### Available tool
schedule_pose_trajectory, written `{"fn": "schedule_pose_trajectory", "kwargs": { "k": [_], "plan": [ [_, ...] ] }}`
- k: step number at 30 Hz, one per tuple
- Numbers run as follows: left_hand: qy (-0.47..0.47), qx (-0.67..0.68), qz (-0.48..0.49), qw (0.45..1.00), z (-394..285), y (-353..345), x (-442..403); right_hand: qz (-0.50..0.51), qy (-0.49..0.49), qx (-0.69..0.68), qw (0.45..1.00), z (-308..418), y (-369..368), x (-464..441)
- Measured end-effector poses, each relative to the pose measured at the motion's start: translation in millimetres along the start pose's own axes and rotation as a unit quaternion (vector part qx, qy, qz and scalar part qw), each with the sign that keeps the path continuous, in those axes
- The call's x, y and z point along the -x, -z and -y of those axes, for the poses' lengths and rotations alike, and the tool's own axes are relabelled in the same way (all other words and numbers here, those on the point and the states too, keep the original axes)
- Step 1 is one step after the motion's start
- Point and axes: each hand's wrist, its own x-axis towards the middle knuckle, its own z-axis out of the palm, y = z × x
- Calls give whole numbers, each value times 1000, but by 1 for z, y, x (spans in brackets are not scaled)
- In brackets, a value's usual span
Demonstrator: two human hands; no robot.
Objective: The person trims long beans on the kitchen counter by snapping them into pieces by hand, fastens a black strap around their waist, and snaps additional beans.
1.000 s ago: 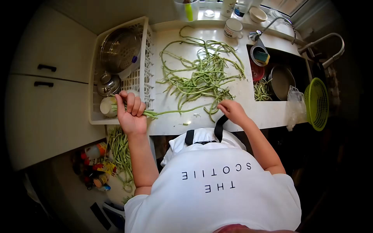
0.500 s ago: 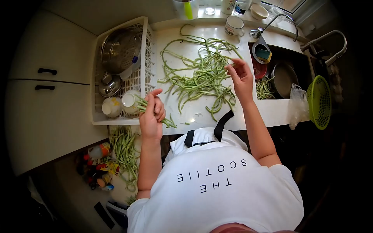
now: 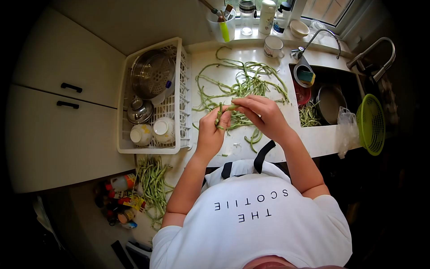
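Note:
Long green beans (image 3: 257,83) lie in a loose tangle on the white counter (image 3: 280,154) in front of me. My left hand (image 3: 214,130) is closed round a small bunch of bean pieces (image 3: 219,117), whose ends stick out above and below the fingers. Close beside it, my right hand (image 3: 264,116) pinches a green bean (image 3: 231,107) between thumb and fingers, right by the left hand's thumb. Both hands are held over the near side of the tangle and hide part of it.
A white dish rack (image 3: 183,112) with pots and bowls stands left. The sink (image 3: 331,74) at right holds a pan and cut beans, with a green colander (image 3: 371,124) beside it. More beans (image 3: 154,184) lie lower left near bottles. A mug (image 3: 273,46) stands at the back.
My left hand has moved right, from beside the rack to over the counter. My right hand has come down and left to meet it, now pinching a bean. The camera view has shifted slightly.

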Motion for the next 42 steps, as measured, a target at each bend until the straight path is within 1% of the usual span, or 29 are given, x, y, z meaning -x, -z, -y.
{"fn": "schedule_pose_trajectory", "kwargs": {
  "k": [1, 2, 3, 5, 6, 7, 8, 9, 11, 13, 14, 16, 17, 19, 20, 22, 25, 27, 28, 30, 31, 33, 34, 35, 37, 38, 39, 41, 42],
  "plan": [
    [42, 12, 7, 999, 2, 1, 2, 28, 23, 56, 998, 0, 1, 2],
    [37, 30, 14, 999, 8, 1, 1, 54, 34, 107, 992, -5, 1, 6],
    [38, 28, 17, 999, 7, 3, 2, 51, 32, 106, 993, -6, -1, 6],
    [105, 175, 8, 979, 4, 6, 4, 5, -31, 26, 999, -6, -11, 8],
    [78, 247, 9, 966, 0, 7, 4, 3, -64, -77, 995, -5, -20, 13],
    [83, 245, 13, 966, -5, 9, 2, 0, -69, -79, 994, -6, -25, 18],
    [62, 263, -20, 963, -9, 13, 1, 76, -107, -181, 975, -6, -31, 24],
    [40, 280, -53, 958, -12, 18, 0, 150, -140, -279, 938, -7, -34, 27],
    [26, 316, -94, 944, -8, 36, 1, 139, -134, -290, 937, -14, -39, 30],
    [4, 306, -141, 942, -4, 53, 3, 102, -152, -173, 968, -30, -43, 35],
    [5, 300, -141, 943, 0, 61, 6, 80, -141, -146, 976, -32, -41, 37],
    [-18, 358, -195, 913, 8, 76, 10, 79, -142, -136, 977, -37, -37, 41],
    [-16, 357, -193, 914, 9, 83, 12, 81, -143, -122, 979, -39, -36, 44],
    [3, 369, -265, 891, 12, 94, 15, 68, -138, -132, 979, -42, -36, 48],
    [1, 370, -282, 885, 13, 96, 17, 57, -126, -130, 982, -43, -35, 49],
    [-6, 365, -299, 882, 19, 107, 20, 47, -115, -127, 984, -47, -34, 50],
    [-18, 360, -327, 874, 18, 113, 23, 15, -136, -141, 980, -55, -35, 55],
    [-2, 338, -368, 866, 17, 115, 25, 6, -267, -263, 927, -57, -36, 58],
    [3, 325, -379, 866, 17, 114, 26, 5, -269, -262, 927, -57, -36, 59],
    [6, 317, -390, 864, 19, 113, 26, 32, -347, -317, 882, -60, -33, 61],
    [6, 308, -402, 862, 20, 113, 27, 32, -350, -315, 882, -61, -33, 62],
    [2, 295, -403, 867, 21, 112, 28, 54, -353, -264, 896, -64, -33, 65],
    [-4, 280, -403, 871, 21, 110, 29, 77, -328, -241, 910, -64, -32, 67],
    [0, 281, -404, 870, 20, 108, 29, 79, -331, -240, 909, -62, -35, 70],
    [-8, 245, -416, 876, 17, 103, 29, 67, -289, -227, 928, -60, -42, 79],
    [-3, 245, -417, 875, 16, 100, 30, 94, -279, -157, 943, -62, -44, 83],
    [3, 239, -407, 881, 14, 95, 31, 95, -281, -156, 942, -64, -46, 86],
    [9, 233, -397, 887, 14, 86, 33, 87, -232, 52, 967, -69, -52, 91],
    [5, 226, -384, 895, 15, 83, 36, 39, -233, 47, 970, -76, -59, 95]
  ]
}}
